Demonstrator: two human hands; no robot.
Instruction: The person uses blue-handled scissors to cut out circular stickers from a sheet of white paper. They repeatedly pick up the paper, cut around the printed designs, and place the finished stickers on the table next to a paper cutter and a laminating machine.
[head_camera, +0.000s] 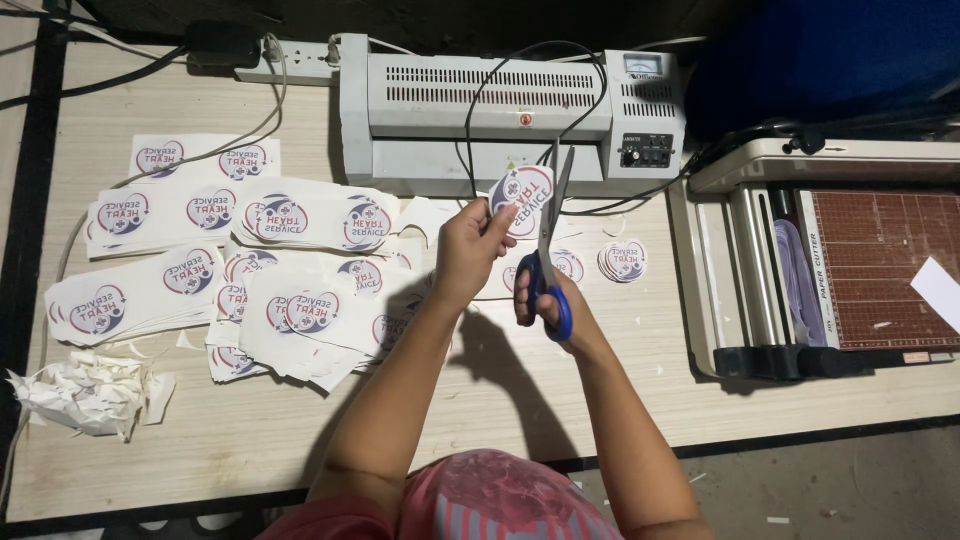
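Observation:
My left hand (470, 245) pinches a round printed sticker (522, 195), white with a red and blue emblem, and holds it up over the table. My right hand (540, 300) grips blue-handled scissors (552, 250) whose long blades point upward along the sticker's right edge. Both hands hover in front of a grey laminating machine (500, 105). A small stack of cut round stickers (624, 260) lies on the wooden table (600, 380) just right of the scissors.
Several uncut laminated sticker sheets (280, 260) are spread across the table's left half. A heap of crumpled paper offcuts (90, 392) sits at the front left. A paper cutter (840, 265) stands at right. A power strip (290, 62) and black cables run along the back.

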